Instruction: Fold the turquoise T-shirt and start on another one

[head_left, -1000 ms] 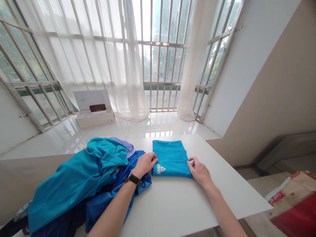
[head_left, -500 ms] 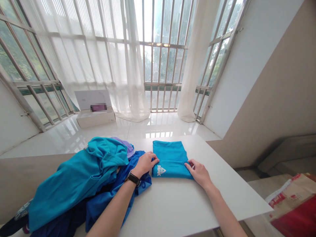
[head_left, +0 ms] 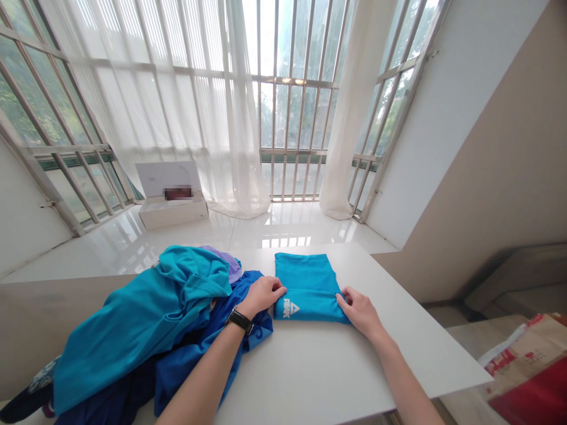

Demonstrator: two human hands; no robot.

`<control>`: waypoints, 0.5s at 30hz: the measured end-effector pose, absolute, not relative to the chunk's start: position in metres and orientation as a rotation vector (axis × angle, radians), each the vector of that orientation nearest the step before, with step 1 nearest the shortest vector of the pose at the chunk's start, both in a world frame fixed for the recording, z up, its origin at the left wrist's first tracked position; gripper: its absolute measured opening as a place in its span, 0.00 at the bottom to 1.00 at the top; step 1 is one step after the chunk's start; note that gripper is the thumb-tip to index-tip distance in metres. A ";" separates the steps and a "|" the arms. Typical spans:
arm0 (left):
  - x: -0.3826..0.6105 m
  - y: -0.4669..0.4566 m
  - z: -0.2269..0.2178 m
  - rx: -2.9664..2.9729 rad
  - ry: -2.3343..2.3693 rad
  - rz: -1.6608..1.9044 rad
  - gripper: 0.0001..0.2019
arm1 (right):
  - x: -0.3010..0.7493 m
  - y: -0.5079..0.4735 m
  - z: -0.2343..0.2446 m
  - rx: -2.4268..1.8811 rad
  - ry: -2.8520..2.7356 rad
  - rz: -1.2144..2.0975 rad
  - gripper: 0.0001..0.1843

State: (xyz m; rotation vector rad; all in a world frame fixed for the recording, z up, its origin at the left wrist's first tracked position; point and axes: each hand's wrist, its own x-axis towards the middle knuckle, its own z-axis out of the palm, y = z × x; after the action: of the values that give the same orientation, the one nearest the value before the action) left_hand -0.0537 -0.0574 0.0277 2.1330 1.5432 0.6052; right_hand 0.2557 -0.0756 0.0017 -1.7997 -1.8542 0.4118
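A bright blue garment (head_left: pixel 305 274), folded into a flat rectangle, lies on the white table. A white triangle logo with lettering shows at its front left corner; I cannot tell what kind of garment it is. My left hand (head_left: pixel 264 293), wearing a black watch on the wrist, pinches the garment's left edge along the fold line. At the opposite edge, my right hand (head_left: pixel 359 310) has its thumb and fingers closed on the upper layer. Beside my left hand rests a heap of loose clothes, with a teal garment (head_left: pixel 146 316) over a dark blue one (head_left: pixel 177 375).
Behind the white table (head_left: pixel 310 372) runs a glossy window ledge (head_left: pixel 239 230) carrying an open white box (head_left: pixel 175 212). Sheer curtains (head_left: pixel 177 106) hang before barred windows. At the lower right sits a red and tan paper bag (head_left: pixel 531 366).
My right hand has shifted slightly right and toward me, drawing the front right corner of the folded garment outward. My left hand keeps its place at the left edge.
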 end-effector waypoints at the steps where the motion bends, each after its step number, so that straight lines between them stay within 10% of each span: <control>1: -0.054 -0.058 0.028 2.144 1.558 0.585 0.15 | 0.255 -0.076 0.002 -1.811 -1.852 0.403 0.16; 9: -0.042 -0.070 0.044 2.293 1.617 0.616 0.08 | 0.252 -0.077 0.001 -1.878 -1.817 0.348 0.14; 15: -0.009 -0.089 0.033 2.629 1.242 0.585 0.21 | 0.251 -0.081 0.008 -1.833 -1.832 0.150 0.15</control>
State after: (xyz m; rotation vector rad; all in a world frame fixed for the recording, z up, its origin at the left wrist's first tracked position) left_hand -0.0091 -0.0891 0.0330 2.6286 1.2425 0.5853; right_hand 0.2515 -0.0811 0.0085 -1.8333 -1.8318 0.1496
